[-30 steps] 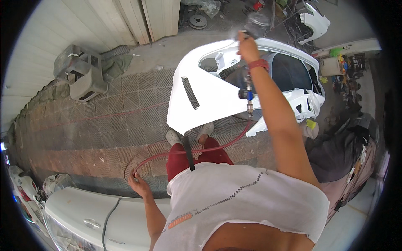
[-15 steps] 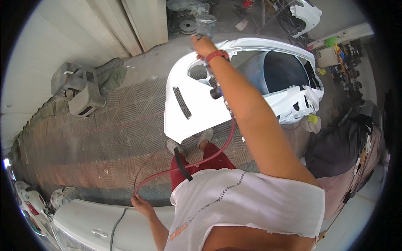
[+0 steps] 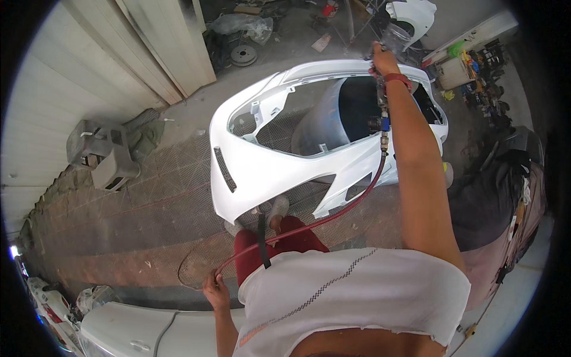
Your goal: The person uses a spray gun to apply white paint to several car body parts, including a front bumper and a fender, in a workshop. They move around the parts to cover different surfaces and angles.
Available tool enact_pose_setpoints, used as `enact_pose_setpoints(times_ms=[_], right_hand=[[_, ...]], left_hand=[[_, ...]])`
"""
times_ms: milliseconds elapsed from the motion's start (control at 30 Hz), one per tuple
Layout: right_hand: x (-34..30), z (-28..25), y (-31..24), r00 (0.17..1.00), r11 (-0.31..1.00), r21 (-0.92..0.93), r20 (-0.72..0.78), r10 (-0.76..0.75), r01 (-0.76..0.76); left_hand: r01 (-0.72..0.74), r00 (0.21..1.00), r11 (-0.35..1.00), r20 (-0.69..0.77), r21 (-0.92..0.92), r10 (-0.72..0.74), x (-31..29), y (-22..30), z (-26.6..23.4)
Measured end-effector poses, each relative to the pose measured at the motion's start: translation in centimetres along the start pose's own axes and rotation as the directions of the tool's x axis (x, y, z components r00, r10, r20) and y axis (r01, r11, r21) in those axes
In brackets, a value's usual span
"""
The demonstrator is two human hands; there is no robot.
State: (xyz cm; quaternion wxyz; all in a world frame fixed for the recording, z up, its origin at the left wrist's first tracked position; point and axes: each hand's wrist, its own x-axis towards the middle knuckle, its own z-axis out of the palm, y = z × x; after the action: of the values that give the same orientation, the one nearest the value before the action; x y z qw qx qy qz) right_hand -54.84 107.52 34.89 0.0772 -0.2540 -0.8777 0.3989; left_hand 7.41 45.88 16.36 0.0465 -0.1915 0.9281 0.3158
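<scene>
A white car bumper (image 3: 256,172) sits in the middle. A red hose (image 3: 309,226) is pinched in the left hand (image 3: 216,290), near. The spray gun (image 3: 381,95), wrapped in the right hand's (image 3: 386,63) grip, has swung right, so work seems at the right side now.

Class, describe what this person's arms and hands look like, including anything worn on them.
The right hand is gloveless, with a red band around its wrist. The left hand is gloveless too, its wrist bare. No sleeves cover either forearm.
</scene>
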Motion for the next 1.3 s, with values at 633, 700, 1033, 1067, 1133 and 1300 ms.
enact_pose_setpoints(times_ms=[633, 700, 1033, 1067, 1133, 1300], right_hand=[[-18.7, 11.4, 4.0, 0.973, 0.76, 0.607, 0.123, 0.197, -0.231], [-21.3, 13.2, 3.0, 0.971, 0.769, 0.599, 0.21, 0.118, -0.223], [-15.5, 9.2, 6.2, 0.978, 0.827, 0.526, 0.157, 0.136, -0.2], [-13.7, 7.6, 7.4, 0.983, 0.822, 0.541, 0.138, 0.124, -0.18], [-9.9, 3.6, 10.0, 0.986, 0.824, 0.542, 0.083, 0.144, -0.166], [-0.1, -7.5, 16.3, 0.99, 0.88, 0.454, 0.054, 0.128, -0.138]], left_hand=[[0.361, 0.449, 0.891, -0.786, -0.276, -0.425, -5.9, -3.6, -10.4], [0.272, 0.42, 0.879, -0.773, -0.392, -0.475, -7.5, -3.8, -11.1], [0.262, 0.411, 0.913, -0.819, -0.314, -0.4, -15.1, 4.8, -8.9], [0.252, 0.423, 0.929, -0.832, -0.271, -0.358, -15.6, 6.6, -8.3], [0.244, 0.43, 0.937, -0.839, -0.248, -0.334, -16.3, 10.2, -7.0], [0.249, 0.577, 0.968, -0.798, -0.033, -0.176, -17.2, 20.4, -1.6]])
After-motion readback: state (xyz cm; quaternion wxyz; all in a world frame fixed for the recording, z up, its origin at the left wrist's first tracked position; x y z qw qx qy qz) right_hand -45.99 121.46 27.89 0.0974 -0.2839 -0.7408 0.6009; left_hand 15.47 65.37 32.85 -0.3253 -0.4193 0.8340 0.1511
